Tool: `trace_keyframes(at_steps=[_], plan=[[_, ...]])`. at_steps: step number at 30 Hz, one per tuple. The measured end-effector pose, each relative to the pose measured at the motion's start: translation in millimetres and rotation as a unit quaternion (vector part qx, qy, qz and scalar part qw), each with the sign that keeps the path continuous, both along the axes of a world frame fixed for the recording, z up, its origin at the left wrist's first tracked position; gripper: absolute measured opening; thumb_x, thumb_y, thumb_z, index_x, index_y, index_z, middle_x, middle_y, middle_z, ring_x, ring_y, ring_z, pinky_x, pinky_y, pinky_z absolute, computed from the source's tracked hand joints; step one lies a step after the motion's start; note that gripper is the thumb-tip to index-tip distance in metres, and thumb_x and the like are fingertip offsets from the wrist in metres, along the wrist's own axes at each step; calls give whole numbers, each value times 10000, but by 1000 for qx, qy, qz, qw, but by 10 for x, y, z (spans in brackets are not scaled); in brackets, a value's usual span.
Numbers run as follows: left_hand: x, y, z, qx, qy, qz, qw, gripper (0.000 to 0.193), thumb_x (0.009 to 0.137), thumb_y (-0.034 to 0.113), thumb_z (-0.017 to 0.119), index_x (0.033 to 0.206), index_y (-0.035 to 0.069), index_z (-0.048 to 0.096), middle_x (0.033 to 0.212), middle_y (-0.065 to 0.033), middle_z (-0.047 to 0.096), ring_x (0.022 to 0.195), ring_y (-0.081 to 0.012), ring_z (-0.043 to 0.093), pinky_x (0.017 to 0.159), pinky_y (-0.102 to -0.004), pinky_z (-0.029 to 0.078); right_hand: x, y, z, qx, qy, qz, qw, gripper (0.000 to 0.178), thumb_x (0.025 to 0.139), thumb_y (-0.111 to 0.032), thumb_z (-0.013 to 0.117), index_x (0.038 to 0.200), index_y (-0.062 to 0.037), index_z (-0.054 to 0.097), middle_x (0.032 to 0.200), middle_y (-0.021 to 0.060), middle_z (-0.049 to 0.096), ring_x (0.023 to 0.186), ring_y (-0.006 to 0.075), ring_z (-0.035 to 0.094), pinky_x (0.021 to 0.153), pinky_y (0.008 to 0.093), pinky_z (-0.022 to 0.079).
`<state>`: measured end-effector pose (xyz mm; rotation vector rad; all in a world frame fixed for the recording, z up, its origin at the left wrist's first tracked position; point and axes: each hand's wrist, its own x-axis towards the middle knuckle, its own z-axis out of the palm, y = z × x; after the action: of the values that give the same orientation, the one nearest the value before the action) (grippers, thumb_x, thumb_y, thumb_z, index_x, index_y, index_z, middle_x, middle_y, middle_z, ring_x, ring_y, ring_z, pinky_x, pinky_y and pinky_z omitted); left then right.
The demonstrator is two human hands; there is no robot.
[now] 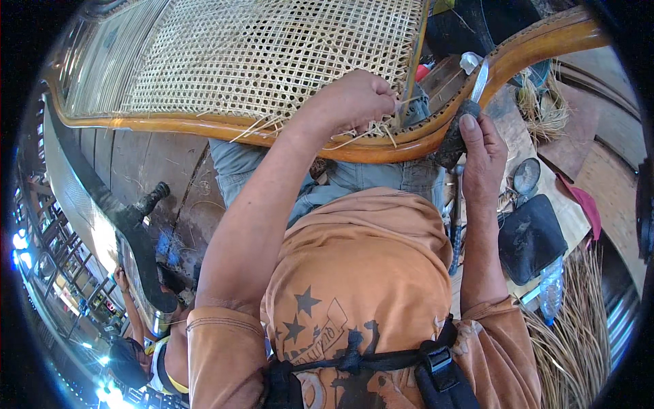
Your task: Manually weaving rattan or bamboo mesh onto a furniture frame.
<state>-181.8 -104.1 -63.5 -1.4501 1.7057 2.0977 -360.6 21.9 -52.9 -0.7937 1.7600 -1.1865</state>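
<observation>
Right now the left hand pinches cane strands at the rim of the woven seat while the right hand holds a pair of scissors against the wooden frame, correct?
Not quite. In the head view the right hand holds a knife, dark handle and pale blade, not scissors, against the wooden frame. The left hand does pinch cane strands at the woven seat.

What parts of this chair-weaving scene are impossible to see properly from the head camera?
- Left hand: its fingertips are curled under, so what they pinch among the cane strands is hidden.
- Right hand: it covers most of the dark tool; only a pale blade shows.
- Woven cane seat: cut off at the top edge.
- Person at lower left: small, warped by the fisheye rim.
</observation>
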Motion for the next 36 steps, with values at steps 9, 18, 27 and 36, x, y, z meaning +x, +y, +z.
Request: trace_keyframes(at_steps=[9,18,27,36], plan=[[120,-75,-12,55,-83,-73,992,221,806,234,555,652,76,533,582,8,539,454,-77,529,361,-211,327,-238,-405,431,247,147,329,900,321,854,-244,561,1064,-2,578,860,51,577,803,114,507,734,230,405],[215,-50,11,51,-54,-45,996,183,811,233,539,694,93,558,613,16,563,489,-72,559,399,-205,366,-188,-574,516,147,334,488,793,294,861,-282,509,900,-1,590,817,241,598,812,390,599,693,465,462],[237,-93,-22,57,-36,-61,996,171,781,232,539,706,82,570,636,8,583,481,-76,559,386,-204,347,-61,-852,428,162,371,594,695,272,893,-224,449,864,-2,604,751,205,602,741,366,604,675,449,469],[176,-78,-5,36,-71,-62,995,170,746,159,555,628,37,562,508,-45,548,420,-94,498,368,-244,358,117,-1088,482,211,348,631,660,276,910,-205,444,887,16,608,744,209,597,697,345,600,641,430,458]])
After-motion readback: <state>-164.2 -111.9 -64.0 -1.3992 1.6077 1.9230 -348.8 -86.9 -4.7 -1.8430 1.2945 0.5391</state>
